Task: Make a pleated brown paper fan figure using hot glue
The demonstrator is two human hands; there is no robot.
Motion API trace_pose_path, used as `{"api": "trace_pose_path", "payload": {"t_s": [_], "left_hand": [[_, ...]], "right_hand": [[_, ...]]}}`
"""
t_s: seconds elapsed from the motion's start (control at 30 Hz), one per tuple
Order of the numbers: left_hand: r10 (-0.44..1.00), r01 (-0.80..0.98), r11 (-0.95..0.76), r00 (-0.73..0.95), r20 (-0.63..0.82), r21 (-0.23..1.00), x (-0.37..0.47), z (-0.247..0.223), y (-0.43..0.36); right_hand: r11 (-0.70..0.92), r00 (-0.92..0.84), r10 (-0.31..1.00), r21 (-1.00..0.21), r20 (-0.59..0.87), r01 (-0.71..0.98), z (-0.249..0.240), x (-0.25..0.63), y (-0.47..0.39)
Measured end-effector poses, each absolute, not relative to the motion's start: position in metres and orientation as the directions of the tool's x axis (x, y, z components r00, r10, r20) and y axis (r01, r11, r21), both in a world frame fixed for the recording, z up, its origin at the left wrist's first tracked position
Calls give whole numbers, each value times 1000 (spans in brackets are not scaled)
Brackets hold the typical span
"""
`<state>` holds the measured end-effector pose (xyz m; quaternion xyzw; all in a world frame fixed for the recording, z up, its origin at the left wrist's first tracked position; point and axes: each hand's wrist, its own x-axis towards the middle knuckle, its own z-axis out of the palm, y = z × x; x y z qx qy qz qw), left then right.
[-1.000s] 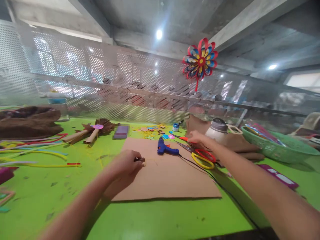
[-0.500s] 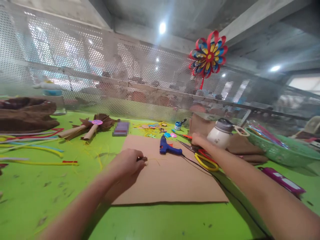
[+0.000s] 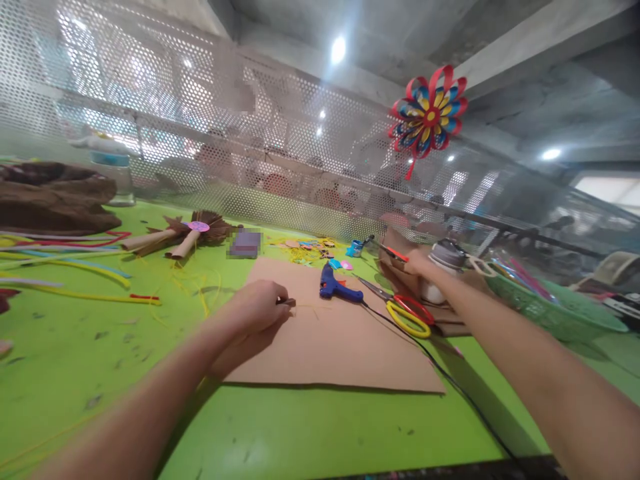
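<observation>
My left hand (image 3: pixel 260 301) is closed around a small dark brown piece (image 3: pixel 287 303) over the left part of the cardboard sheet (image 3: pixel 320 353). Thin yellow strands lie beside that piece. My right hand (image 3: pixel 421 260) reaches to the far right and grips a slender tool with a red-orange handle (image 3: pixel 397 254), its thin dark end pointing left; its exact kind is unclear. Between my hands, a blue glue gun (image 3: pixel 336 287) lies on the cardboard. Large scissors (image 3: pixel 407 315) with red and yellow handles rest just right of it, below my right hand.
A white jar with a grey lid (image 3: pixel 445 263) stands behind my right wrist, near a green basket (image 3: pixel 565 310). An open blue paint pot (image 3: pixel 355 248) and yellow scraps (image 3: pixel 310 250) are at the back. Brown paper rolls (image 3: pixel 183 243) and coloured pipe cleaners (image 3: pixel 90 265) lie left. The glue gun's cord (image 3: pixel 460 387) runs right.
My right hand has lifted off the table and moved slightly right, raising the red-orange tool. My left hand stays almost where it was. The camera view has shifted a little.
</observation>
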<state>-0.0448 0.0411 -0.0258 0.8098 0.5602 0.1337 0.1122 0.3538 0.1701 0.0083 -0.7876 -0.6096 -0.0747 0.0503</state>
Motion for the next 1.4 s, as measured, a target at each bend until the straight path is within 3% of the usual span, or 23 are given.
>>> {"api": "trace_pose_path", "payload": {"t_s": [0.27, 0.5, 0.7, 0.87, 1.03, 1.23, 1.33, 1.4], "left_hand": [[938, 866, -344, 337, 85, 364, -43, -23, 40], [931, 871, -363, 351, 98, 330, -44, -26, 42], [929, 874, -368, 359, 88, 319, -41, -20, 39], [915, 852, -400, 393, 91, 338, -39, -18, 36], [880, 813, -471, 457, 126, 344, -33, -20, 34], [848, 810, -530, 505, 160, 253, -30, -24, 36], [857, 829, -515, 489, 164, 218, -28, -24, 36], [864, 841, -502, 477, 159, 203, -27, -24, 35]], "right_hand": [[-278, 265, 953, 75, 148, 958, 11, 353, 161], [-168, 162, 981, 46, 108, 985, -15, 335, 156], [10, -4, 997, -64, 81, 998, -34, 317, 143], [-8, 27, 991, -143, 127, 990, -41, 324, 135], [-13, 74, 966, -242, 248, 970, -59, 323, 120], [100, 72, 904, -372, 421, 923, -46, 326, 104], [220, 7, 893, -449, 450, 866, -29, 321, 93], [388, -164, 888, -510, 430, 768, -17, 309, 79]]}}
